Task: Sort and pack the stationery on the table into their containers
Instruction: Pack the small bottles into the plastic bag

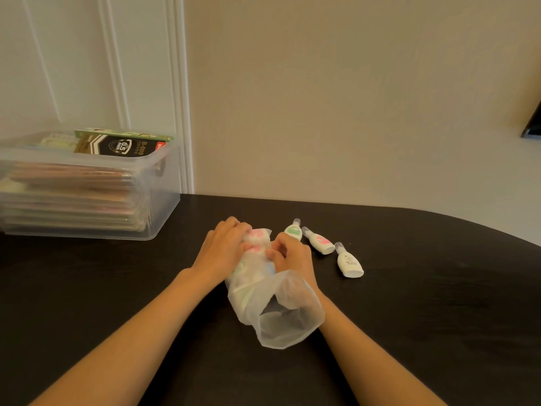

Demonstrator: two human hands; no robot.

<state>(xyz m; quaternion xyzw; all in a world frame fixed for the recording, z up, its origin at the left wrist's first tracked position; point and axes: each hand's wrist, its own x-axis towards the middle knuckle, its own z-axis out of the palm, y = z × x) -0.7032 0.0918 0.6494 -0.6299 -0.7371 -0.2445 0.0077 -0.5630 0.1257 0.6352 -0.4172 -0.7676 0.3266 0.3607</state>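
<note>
A translucent plastic bag (275, 312) lies on the dark table (424, 303), its open mouth toward me, with several small white bottles showing pink and green inside its far end. My left hand (225, 247) grips the far end of the bag from the left. My right hand (292, 253) pinches the bag from the right, and the bag's loose mouth drapes over its wrist. Three small white bottles lie loose just right of my hands: one with a green label (293, 231), one with a pink label (319, 241) and a plain one (348, 263).
A clear plastic storage box (123, 224) stands at the back left of the table against the wall, stacked with flat packs, a black and green pen box (123, 145) on top. The table's curved edge runs along the right. A dark object (532, 124) juts in at far right.
</note>
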